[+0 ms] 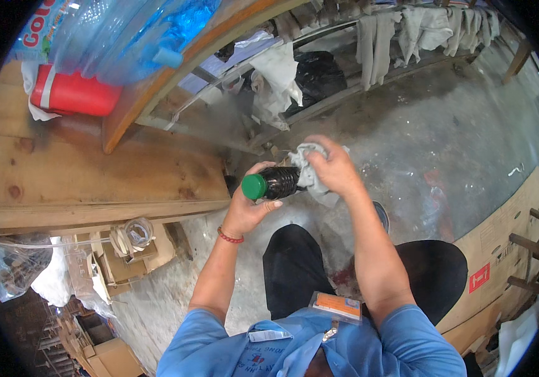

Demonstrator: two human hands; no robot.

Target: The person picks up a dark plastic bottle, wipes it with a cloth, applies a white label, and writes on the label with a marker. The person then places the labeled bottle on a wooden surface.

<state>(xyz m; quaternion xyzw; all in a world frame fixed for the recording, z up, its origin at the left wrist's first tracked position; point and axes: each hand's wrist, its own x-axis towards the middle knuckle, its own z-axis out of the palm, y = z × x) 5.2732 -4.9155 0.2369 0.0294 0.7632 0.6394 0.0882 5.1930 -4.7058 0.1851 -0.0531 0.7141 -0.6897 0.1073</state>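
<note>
In the middle of the head view, a dark ribbed bottle (281, 181) with a green cap (254, 186) lies tilted on its side in the air. My left hand (248, 206) is wrapped round it near the cap, with a red bead bracelet on the wrist. A crumpled whitish rag (313, 171) covers the bottle's far end, and my right hand (332, 164) grips the rag against it. The rag hides that end of the bottle.
A wooden bench (93, 169) stands at the left, bearing a red cylindrical container (77, 92) and clear-blue plastic bottles (125, 38). Cloths (379, 47) hang from a rail at the back, by a black plastic bag (316, 78). Flattened cardboard (502, 264) lies at the right.
</note>
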